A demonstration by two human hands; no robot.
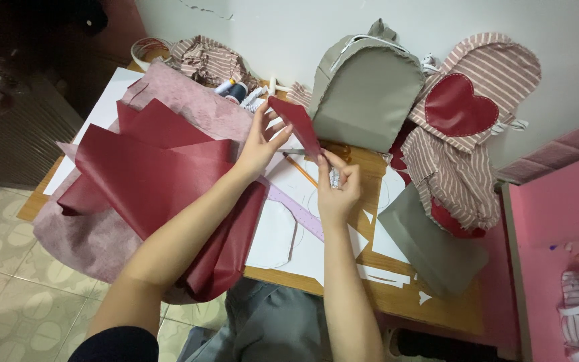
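Observation:
A small dark red cut piece of leather-like fabric [296,124] is held up above the wooden table [430,305]. My left hand [257,144] pinches its upper left end. My right hand [335,184] grips its lower end and also holds something small and whitish. Under my left arm lies a large sheet of the same dark red material [149,174], spread over a pink fuzzy backing [189,97]. White paper patterns [283,234] and a pale purple ruler [296,214] lie beneath my hands.
A grey backpack shell [366,90] stands at the wall. Beside it a striped bag panel with a red heart [460,107]. Thread spools [234,90] sit behind the fabric. A grey cut piece [430,248] lies at the right, a pink box [557,228] further right.

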